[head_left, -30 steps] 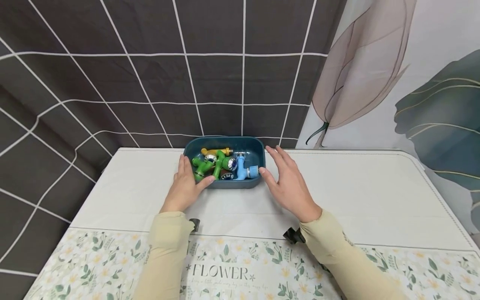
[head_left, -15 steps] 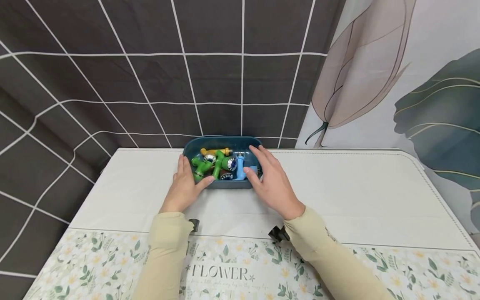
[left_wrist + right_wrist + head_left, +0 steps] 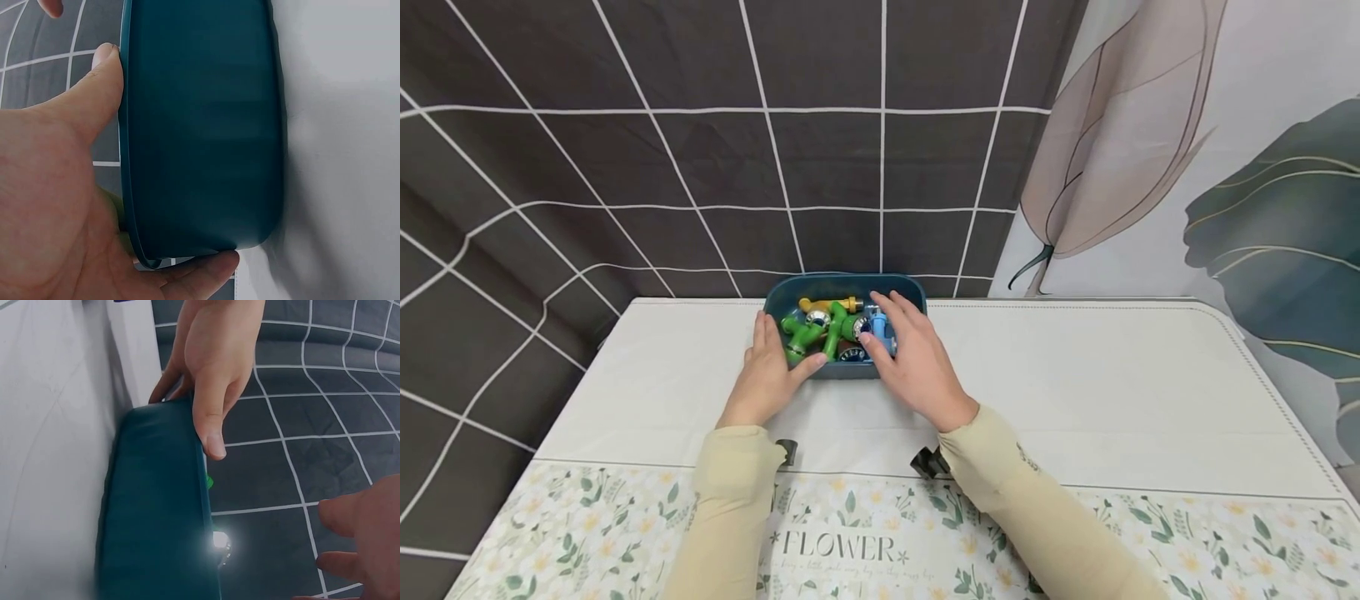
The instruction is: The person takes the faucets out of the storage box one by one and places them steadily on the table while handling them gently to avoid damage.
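Observation:
A dark teal plastic tub point(image 3: 842, 371) holds several plastic taps, among them green taps point(image 3: 835, 333), a yellow tap point(image 3: 831, 305) and a blue tap point(image 3: 881, 327). At the tub's left end, my left hand point(image 3: 763, 375) holds the corner. Its thumb point(image 3: 103, 75) lies on the front rim while the fingers bear on the outer end wall. My right hand point(image 3: 919, 367) is over the tub's right part, fingers spread and holding nothing. In the head view it partly covers the blue tap. The right wrist view shows its fingertips point(image 3: 337, 515) apart from the tub's rim.
The tub stands at the back of a table with a white cloth point(image 3: 1112, 383), close to a dark curtain point(image 3: 835, 167) with white grid lines. Printed flowers point(image 3: 880, 542) cover the cloth's front. A leaf-patterned curtain point(image 3: 1120, 142) hangs at the right.
My right hand has moved left, from beside the tub's right end to over the blue tap. My left hand has stayed at the tub's left corner.

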The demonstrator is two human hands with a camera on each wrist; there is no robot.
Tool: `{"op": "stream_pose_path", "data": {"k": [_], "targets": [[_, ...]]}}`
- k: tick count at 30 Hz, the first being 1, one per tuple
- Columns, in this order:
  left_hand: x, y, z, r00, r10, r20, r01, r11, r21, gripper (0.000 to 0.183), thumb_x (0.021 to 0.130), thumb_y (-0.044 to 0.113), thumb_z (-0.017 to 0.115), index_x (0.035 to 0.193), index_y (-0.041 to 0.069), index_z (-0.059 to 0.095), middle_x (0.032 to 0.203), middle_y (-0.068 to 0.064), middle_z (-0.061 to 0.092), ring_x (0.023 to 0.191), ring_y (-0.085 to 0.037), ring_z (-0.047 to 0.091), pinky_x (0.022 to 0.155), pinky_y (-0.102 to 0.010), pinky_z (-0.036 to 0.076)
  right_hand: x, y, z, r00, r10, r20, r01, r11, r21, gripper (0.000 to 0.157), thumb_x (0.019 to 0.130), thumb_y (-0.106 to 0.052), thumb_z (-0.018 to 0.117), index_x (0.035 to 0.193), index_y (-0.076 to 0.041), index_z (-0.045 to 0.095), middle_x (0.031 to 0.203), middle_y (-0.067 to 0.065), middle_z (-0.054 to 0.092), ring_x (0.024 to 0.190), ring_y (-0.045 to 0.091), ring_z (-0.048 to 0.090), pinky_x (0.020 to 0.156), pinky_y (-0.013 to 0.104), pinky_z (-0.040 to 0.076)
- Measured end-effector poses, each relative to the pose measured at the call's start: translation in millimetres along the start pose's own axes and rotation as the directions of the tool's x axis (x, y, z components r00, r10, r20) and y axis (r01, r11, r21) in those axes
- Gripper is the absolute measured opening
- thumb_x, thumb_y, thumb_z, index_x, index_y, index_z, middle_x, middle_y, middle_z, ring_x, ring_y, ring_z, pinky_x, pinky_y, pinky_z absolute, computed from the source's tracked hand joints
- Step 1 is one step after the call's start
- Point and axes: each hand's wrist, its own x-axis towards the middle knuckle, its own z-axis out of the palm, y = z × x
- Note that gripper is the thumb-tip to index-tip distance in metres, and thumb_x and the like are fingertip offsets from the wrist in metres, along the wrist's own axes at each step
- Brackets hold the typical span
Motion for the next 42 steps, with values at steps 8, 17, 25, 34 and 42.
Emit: {"op": "stream_pose_path", "data": {"k": [8,17,25,34,42], "targets": [[0.5,0.2,-0.2,1.0,0.009,0.005,-0.009,1.0,0.013,0.108,0.098,0.057,0.057,0.156,-0.008,-0.007,0.165,-0.02,-0.019,0.145,-0.057,0.011,0.116,-0.061,0.021,4.8,-1.5,8.8,1.0,0.012,0.025,-0.012,1.0,-0.01,0.057,0.101,-0.031,0.062,0.152,-0.011,0.045,0.156,0.021,0.039,0.143,0.038,0.037,0.112,0.056,0.036],[-0.1,-0.5,-0.6,1.0,0.012,0.007,-0.013,1.0,0.019,0.109,0.097,0.059,0.055,0.156,-0.009,-0.007,0.165,-0.022,-0.018,0.145,-0.057,0.011,0.115,-0.062,0.022,10.0,-4.7,18.3,0.999,0.005,0.039,-0.004,1.0,-0.029,0.058,0.101,-0.029,0.063,0.152,-0.011,0.045,0.155,0.022,0.04,0.141,0.04,0.04,0.11,0.056,0.038],[0.1,-3.0,0.1,1.0,0.001,0.011,-0.001,1.0,0.003,0.109,0.097,0.057,0.057,0.156,-0.006,-0.01,0.165,-0.018,-0.02,0.147,-0.055,0.01,0.115,-0.062,0.022,17.3,-8.5,23.1,0.994,0.042,0.102,-0.037,0.998,-0.044,0.059,0.101,-0.029,0.063,0.153,-0.012,0.044,0.156,0.021,0.039,0.141,0.04,0.039,0.111,0.054,0.038],[1.1,-3.6,0.4,1.0,0.018,0.008,-0.018,1.0,-0.005,0.108,0.098,0.055,0.058,0.156,-0.007,-0.01,0.165,-0.019,-0.02,0.147,-0.054,0.009,0.115,-0.062,0.022,24.6,-5.7,32.8,0.99,0.05,0.134,-0.043,0.997,-0.058,0.059,0.101,-0.029,0.063,0.154,-0.013,0.042,0.155,0.022,0.04,0.139,0.042,0.042,0.11,0.055,0.038],[0.7,-3.8,0.3,1.0,0.011,0.015,-0.011,1.0,-0.007,0.109,0.098,0.056,0.057,0.156,-0.006,-0.01,0.165,-0.016,-0.022,0.147,-0.053,0.01,0.115,-0.061,0.024,27.5,-4.5,39.3,0.99,0.044,0.137,-0.035,0.997,-0.067,0.059,0.099,-0.026,0.066,0.153,-0.011,0.044,0.152,0.022,0.043,0.138,0.039,0.045,0.109,0.052,0.04]]}}
